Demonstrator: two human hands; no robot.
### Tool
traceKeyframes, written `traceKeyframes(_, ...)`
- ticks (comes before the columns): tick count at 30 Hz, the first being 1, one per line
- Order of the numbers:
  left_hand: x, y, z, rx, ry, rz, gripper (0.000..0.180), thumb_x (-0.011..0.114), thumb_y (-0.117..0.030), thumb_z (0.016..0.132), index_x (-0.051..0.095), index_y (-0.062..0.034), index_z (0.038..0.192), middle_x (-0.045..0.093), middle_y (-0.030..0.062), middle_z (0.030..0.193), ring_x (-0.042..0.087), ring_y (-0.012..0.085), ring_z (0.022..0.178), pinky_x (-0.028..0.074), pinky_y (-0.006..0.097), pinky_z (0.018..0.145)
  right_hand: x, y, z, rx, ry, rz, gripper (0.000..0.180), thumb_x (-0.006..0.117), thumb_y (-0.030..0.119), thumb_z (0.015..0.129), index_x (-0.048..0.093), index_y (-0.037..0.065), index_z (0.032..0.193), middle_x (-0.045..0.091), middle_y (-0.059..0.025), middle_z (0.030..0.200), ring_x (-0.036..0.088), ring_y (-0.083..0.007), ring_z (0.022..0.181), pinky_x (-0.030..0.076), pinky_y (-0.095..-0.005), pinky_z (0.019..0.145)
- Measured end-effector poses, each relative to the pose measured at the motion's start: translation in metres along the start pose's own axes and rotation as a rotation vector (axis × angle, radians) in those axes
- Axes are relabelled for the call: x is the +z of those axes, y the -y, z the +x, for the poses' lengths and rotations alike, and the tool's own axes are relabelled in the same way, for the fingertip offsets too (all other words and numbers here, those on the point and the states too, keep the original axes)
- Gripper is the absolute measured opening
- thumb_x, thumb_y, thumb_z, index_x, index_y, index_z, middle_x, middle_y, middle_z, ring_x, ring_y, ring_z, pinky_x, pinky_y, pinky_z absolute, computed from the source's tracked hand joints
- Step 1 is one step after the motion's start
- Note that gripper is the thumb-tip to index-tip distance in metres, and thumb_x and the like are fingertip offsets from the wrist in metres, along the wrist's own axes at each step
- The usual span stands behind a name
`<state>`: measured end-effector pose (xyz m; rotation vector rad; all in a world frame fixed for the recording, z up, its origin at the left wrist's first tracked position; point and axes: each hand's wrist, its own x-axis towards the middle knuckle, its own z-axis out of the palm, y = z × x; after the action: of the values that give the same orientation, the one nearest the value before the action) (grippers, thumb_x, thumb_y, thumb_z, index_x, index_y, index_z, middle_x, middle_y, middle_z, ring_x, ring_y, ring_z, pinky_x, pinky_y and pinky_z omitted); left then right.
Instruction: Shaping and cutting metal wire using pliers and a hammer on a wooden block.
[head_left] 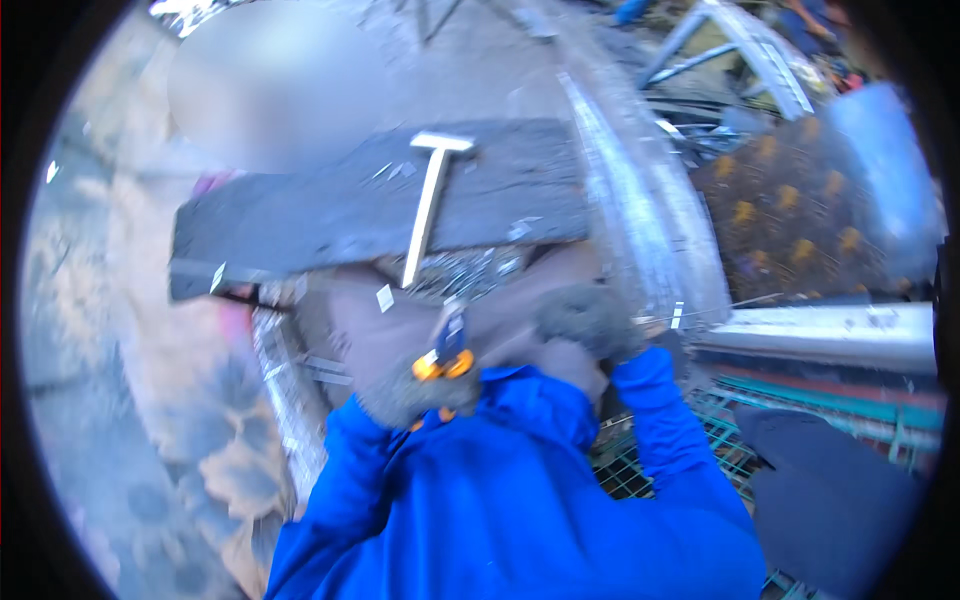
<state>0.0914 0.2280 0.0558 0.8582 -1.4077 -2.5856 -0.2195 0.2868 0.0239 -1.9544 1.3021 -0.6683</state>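
- The left hand (405,395), in a fuzzy grey glove, is clamping its grip around pliers (447,352) with orange-and-dark handles; the jaw end is pointing up and away from the grip.
- The right hand (590,322), gloved the same, is curling shut just right of the pliers (what it pinches, I cannot tell; a thin wire (740,303) is running off to its right).
- Judging by this, a wire-gripping step is underway; the next move calls for steadying the plier tips.
- Beyond the grip, a pale T-shaped hammer (430,200) is lying on a rough dark plank (300,220).
- Green metal mesh (730,455) is showing below the right sleeve.
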Motion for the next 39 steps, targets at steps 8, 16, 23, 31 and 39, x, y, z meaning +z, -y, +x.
traceKeyframes(8,-0.011,0.030,0.007,0.049,0.031,0.023,0.037,0.065,-0.040,0.094,0.065,-0.0065,0.110,0.065,0.0056,0.083,0.060,0.0107,0.069,0.048,0.024,0.051,0.004,0.009,0.004,0.484,0.010,0.479,0.024,0.067,0.023,0.095,0.073,0.000,0.098,0.074,-0.0077,0.090,0.067,-0.0164,0.083,0.054,-0.0338,0.080)
traceKeyframes(16,-0.017,0.050,0.002,0.056,0.135,-0.430,0.042,0.061,-0.033,0.097,0.060,0.0030,0.118,0.066,0.0208,0.111,0.068,0.0280,0.093,0.056,0.043,0.087,0.021,0.001,0.004,0.443,-0.065,0.467,0.026,0.068,0.026,0.095,0.075,0.002,0.102,0.075,-0.0093,0.093,0.070,-0.0180,0.082,0.056,-0.0340,0.079)
traceKeyframes(23,-0.010,0.057,-0.017,0.016,-0.001,-0.600,0.063,0.065,-0.032,0.096,0.046,0.0057,0.142,0.053,0.0301,0.139,0.057,0.0428,0.126,0.048,0.057,0.103,0.036,0.011,0.014,0.308,-0.119,-0.051,0.023,0.067,0.021,0.096,0.071,-0.001,0.101,0.069,-0.0099,0.086,0.065,-0.0172,0.077,0.053,-0.0349,0.071)
traceKeyframes(31,-0.023,0.059,-0.020,0.214,-0.300,-0.608,0.063,0.065,-0.032,0.095,0.045,0.0031,0.143,0.063,0.0250,0.122,0.064,0.0411,0.111,0.051,0.056,0.099,0.051,-0.011,0.006,0.135,-0.209,-0.097,0.028,0.068,0.023,0.092,0.072,0.005,0.113,0.072,-0.0144,0.110,0.071,-0.0307,0.093,0.057,-0.0393,0.082)
traceKeyframes(39,-0.027,0.046,0.002,0.417,-0.402,-0.702,0.040,0.053,-0.037,0.102,0.052,-0.0121,0.133,0.063,0.0062,0.089,0.063,0.0299,0.088,0.050,0.055,0.089,0.084,0.004,-0.003,0.294,-0.067,0.181,0.043,0.056,0.041,0.099,0.067,0.009,0.126,0.070,-0.0137,0.119,0.066,-0.0340,0.110,0.050,-0.0441,0.097)
